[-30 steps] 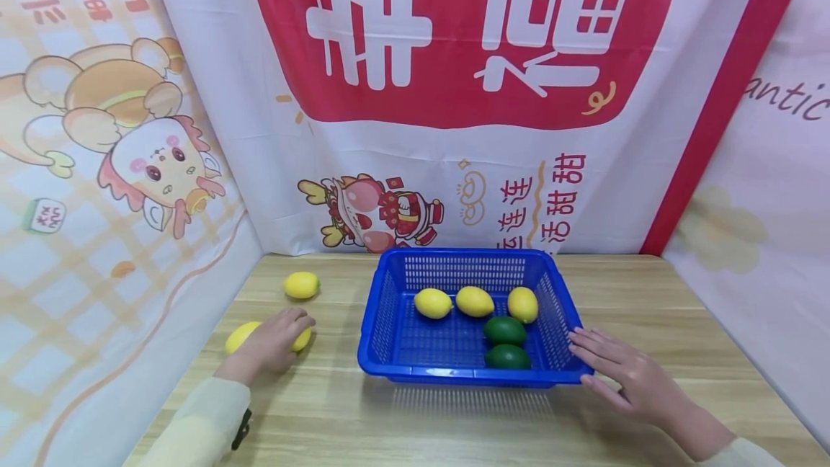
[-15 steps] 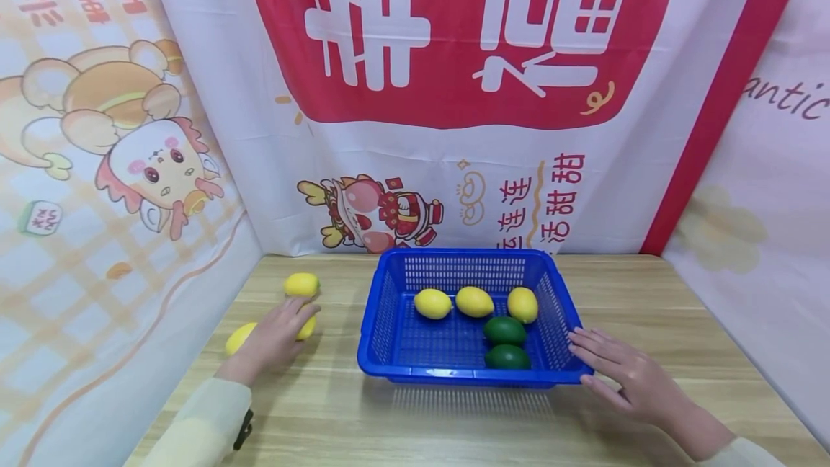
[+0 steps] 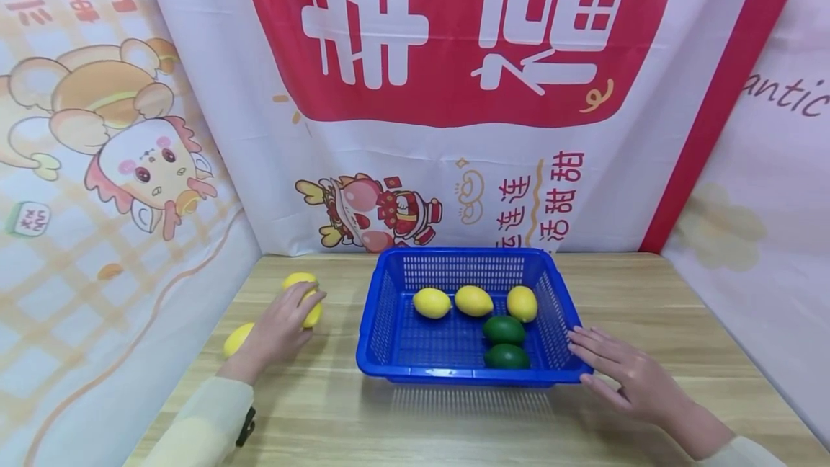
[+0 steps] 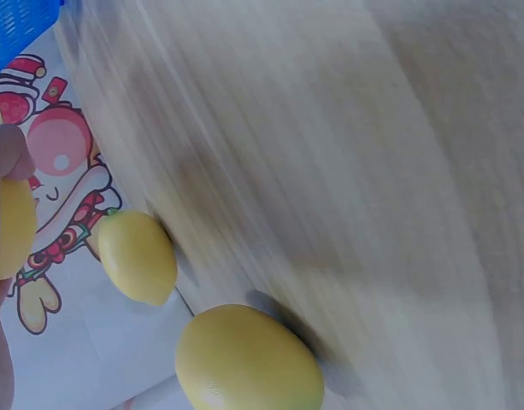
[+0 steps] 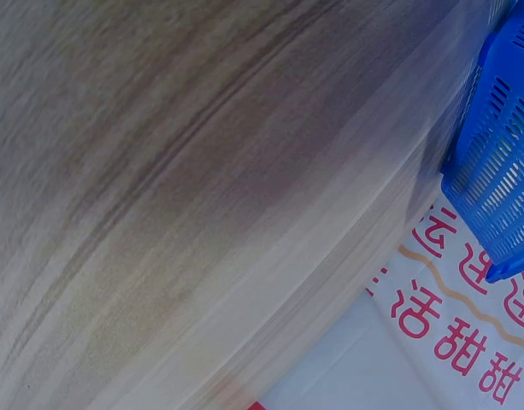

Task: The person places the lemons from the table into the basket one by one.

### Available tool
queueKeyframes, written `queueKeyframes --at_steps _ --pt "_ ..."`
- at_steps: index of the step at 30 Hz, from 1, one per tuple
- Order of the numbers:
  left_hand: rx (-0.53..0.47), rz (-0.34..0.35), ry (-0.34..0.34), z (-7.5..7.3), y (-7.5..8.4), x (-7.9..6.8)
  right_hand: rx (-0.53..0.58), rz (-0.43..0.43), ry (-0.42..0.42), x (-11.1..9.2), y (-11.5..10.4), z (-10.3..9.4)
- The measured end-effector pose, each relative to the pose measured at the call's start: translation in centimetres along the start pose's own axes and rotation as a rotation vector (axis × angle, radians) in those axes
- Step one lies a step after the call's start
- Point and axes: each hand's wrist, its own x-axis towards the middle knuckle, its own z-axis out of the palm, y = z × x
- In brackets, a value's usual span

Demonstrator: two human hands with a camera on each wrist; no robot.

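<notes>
A yellow lemon [image 3: 314, 314] is gripped in my left hand [image 3: 279, 326], left of the blue basket. The left wrist view shows the fingers and thumb round that lemon [image 4: 16, 226]. Beyond this hand lies a second lemon [image 3: 298, 279], partly covered by the fingers in the head view. A third lemon [image 3: 237, 339] rests beside the left wrist. My right hand [image 3: 638, 380] touches the basket's right rim near the front corner, fingers extended. Inside the blue plastic basket [image 3: 454, 375] are three lemons [image 3: 474, 301] and two dark green limes [image 3: 505, 330].
The basket stands on a wood-grain table [image 3: 337, 416]. A white cloth with red printing [image 3: 454, 186] hangs behind the table's far edge. Printed cloths also flank it, one on the left [image 3: 194, 251] and one on the right [image 3: 746, 186].
My left hand has moved away from me and slightly right, bringing the gripped lemon with it. The right hand has stayed at the basket rim, and the basket has not moved.
</notes>
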Motion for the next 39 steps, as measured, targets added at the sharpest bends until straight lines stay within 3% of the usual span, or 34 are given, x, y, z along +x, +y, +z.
queueKeyframes --at_steps 12,39 --pt "0.010 0.078 0.099 -0.6 0.2 1.5 0.002 0.007 -0.011 0.0 0.1 -0.1" --pt "0.030 0.116 0.078 -2.7 1.9 5.3 -0.003 -0.005 -0.011 0.4 -0.1 -0.4"
